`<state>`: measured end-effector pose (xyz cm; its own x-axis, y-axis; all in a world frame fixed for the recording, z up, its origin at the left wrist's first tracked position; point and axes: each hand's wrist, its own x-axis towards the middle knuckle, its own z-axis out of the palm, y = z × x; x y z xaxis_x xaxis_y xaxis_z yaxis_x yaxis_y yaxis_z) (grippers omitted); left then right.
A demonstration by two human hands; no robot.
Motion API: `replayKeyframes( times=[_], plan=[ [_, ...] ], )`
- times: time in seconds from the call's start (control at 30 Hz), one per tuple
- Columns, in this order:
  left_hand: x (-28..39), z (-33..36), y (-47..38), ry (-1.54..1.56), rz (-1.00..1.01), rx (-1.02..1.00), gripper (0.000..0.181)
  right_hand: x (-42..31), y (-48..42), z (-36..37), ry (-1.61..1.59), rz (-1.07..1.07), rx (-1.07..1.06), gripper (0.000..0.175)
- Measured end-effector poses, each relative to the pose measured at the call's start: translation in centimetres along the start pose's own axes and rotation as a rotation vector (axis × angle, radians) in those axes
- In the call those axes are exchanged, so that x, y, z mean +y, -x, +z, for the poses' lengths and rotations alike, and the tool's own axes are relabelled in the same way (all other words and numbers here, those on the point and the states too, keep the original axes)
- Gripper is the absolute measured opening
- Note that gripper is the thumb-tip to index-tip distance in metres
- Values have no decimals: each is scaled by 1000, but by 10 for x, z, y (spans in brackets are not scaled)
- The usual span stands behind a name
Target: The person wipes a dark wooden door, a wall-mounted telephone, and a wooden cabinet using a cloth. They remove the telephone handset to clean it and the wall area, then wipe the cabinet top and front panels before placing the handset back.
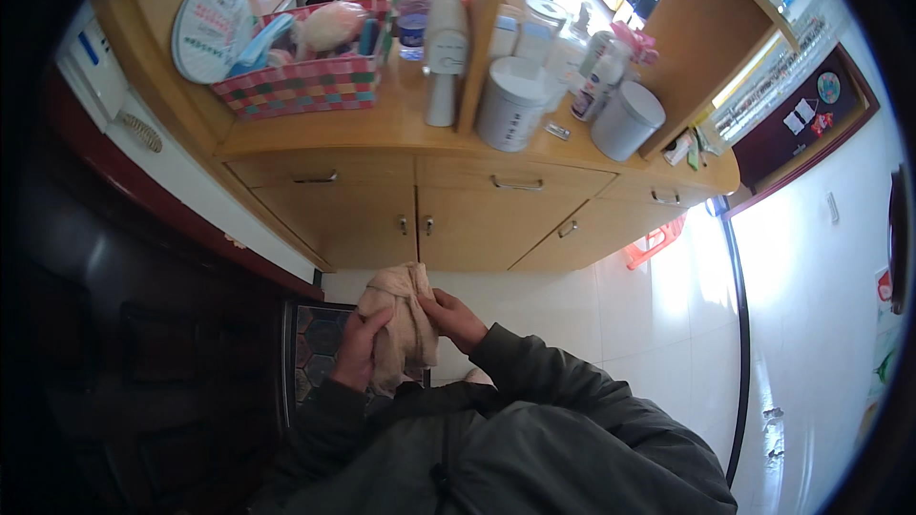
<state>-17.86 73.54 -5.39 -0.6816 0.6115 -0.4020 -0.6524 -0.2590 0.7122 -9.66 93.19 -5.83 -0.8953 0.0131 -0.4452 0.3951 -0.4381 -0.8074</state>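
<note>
A crumpled beige cloth (401,322) is held between my two hands, low in front of my body. My left hand (356,350) grips its left side, the thumb lying across the fabric. On the other side, my right hand (452,316) pinches a gathered fold of it. The lower end of the cloth hangs down towards my jacket. Beyond the hands stands a wooden cabinet (472,229) with metal handles, its doors and drawers closed.
On the cabinet top stand a checked basket (300,91) of small items, a round fan (212,27), a plastic bottle (412,18), white canisters (512,111) and pump bottles. A dark door (157,343) rises at left, beside a mat (315,343). A red plastic stool (655,243) shows at right.
</note>
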Motion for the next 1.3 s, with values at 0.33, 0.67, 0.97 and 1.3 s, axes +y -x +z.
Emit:
replayKeyframes(
  times=[0.33,0.67,0.97,1.3],
  plan=[
    [-109,124,-2,-921,19,-314,47,48,78,-116,-96,-53,101,95],
    [-121,182,-8,-822,-104,-428,48,102,112,-195,-393,-101,450,58],
    [-109,148,-51,-945,8,-453,27,124,120,-231,-284,-276,800,61],
    [-58,106,-93,-954,28,-491,21,-105,114,-167,971,-646,1214,51]
  ],
)
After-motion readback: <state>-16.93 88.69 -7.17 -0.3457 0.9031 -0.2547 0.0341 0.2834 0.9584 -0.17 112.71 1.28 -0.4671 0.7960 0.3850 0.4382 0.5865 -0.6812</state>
